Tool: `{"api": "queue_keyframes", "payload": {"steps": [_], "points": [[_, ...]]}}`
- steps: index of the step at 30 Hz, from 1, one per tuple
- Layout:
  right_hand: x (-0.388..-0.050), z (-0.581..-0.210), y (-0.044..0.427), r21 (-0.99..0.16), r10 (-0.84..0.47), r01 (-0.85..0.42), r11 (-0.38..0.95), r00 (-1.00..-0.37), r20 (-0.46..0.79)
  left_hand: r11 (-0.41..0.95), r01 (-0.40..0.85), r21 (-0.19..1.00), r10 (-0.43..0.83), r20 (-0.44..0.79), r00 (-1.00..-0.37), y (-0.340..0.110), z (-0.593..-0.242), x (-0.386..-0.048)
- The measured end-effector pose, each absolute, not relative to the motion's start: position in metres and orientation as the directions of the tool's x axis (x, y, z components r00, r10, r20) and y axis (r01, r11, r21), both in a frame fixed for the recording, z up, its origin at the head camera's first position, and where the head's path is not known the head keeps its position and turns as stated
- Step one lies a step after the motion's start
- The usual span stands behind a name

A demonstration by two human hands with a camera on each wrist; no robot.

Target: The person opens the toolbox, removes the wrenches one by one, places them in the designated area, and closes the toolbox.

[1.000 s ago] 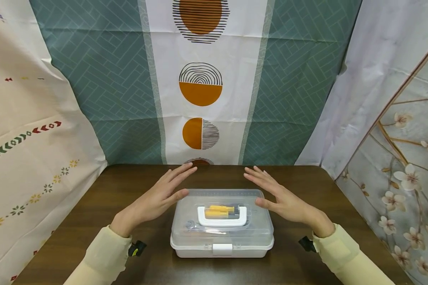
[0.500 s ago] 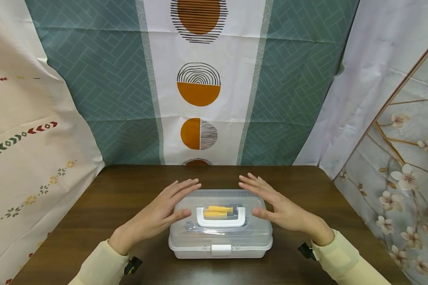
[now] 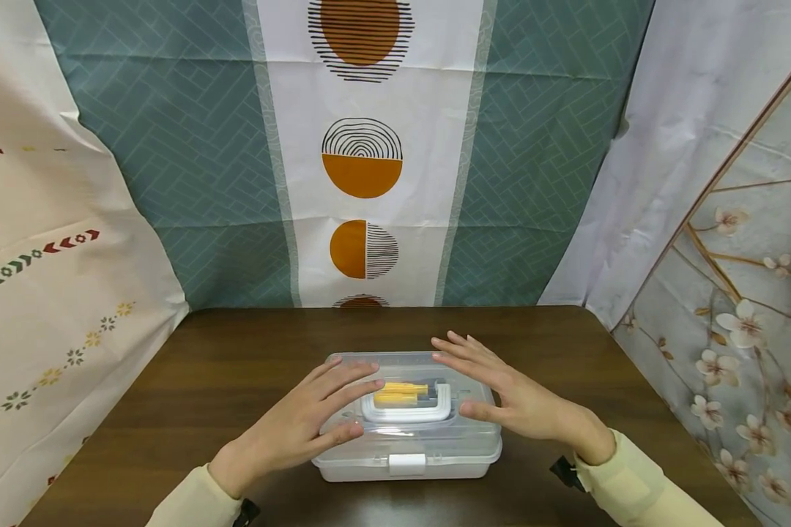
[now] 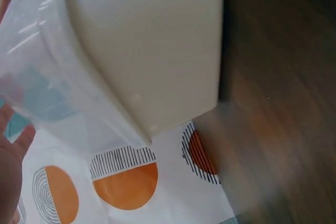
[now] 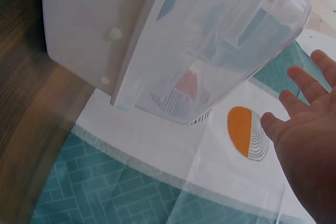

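Note:
A storage box [image 3: 448, 443] with a clear lid and a white base stands closed on the table. Its white carrying handle [image 3: 406, 415] lies on the lid, and a white latch [image 3: 406, 464] sits at the front. Several yellow-handled tools [image 3: 398, 395] show through the lid. My left hand [image 3: 303, 421] hovers over the box's left side, fingers spread and reaching near the handle. Over the right side hovers my right hand [image 3: 524, 399], its fingers extended. Both wrist views show the box's sides, with the left hand [image 4: 10, 166] and right hand [image 5: 307, 145] apart from it.
The dark wooden table [image 3: 250, 344] extends around the box. A green and white patterned cloth [image 3: 395, 256] hangs behind it. Patterned fabric [image 3: 86, 293] borders the left side, and a flowered curtain [image 3: 718, 329] the right.
My left hand has come down and to the right, now over the box's lid. The right hand has lowered slightly and moved a little left. The box stays closed in place.

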State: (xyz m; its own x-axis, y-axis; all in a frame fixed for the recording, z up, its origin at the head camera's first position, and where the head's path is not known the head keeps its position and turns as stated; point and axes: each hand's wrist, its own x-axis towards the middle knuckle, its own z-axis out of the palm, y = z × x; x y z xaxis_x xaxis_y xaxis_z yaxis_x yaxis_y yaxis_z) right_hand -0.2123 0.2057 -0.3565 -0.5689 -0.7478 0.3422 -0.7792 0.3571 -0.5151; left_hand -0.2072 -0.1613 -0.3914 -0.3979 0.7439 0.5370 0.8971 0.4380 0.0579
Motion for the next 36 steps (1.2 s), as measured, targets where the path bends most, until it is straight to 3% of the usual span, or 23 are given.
{"api": "queue_keyframes", "payload": {"steps": [14,23,30,36], "points": [[-0.208,-0.361,0.197,-0.455,-0.796,-0.841,0.294,-0.479,0.371,0.383,0.923,-0.045,0.757,0.587,-0.286,-0.160,-0.405,-0.206],[-0.198,-0.363,0.194,-0.416,-0.811,-0.858,0.301,-0.459,0.362,0.356,0.927,-0.117,0.771,0.598,-0.220,-0.161,-0.410,-0.208],[-0.196,-0.364,0.191,-0.382,-0.825,-0.879,0.285,-0.428,0.369,0.319,0.925,-0.204,0.774,0.619,-0.131,-0.161,-0.414,-0.212],[-0.193,-0.366,0.189,-0.354,-0.834,-0.892,0.282,-0.410,0.369,0.317,0.926,-0.207,0.774,0.621,-0.126,-0.162,-0.419,-0.214]]}}
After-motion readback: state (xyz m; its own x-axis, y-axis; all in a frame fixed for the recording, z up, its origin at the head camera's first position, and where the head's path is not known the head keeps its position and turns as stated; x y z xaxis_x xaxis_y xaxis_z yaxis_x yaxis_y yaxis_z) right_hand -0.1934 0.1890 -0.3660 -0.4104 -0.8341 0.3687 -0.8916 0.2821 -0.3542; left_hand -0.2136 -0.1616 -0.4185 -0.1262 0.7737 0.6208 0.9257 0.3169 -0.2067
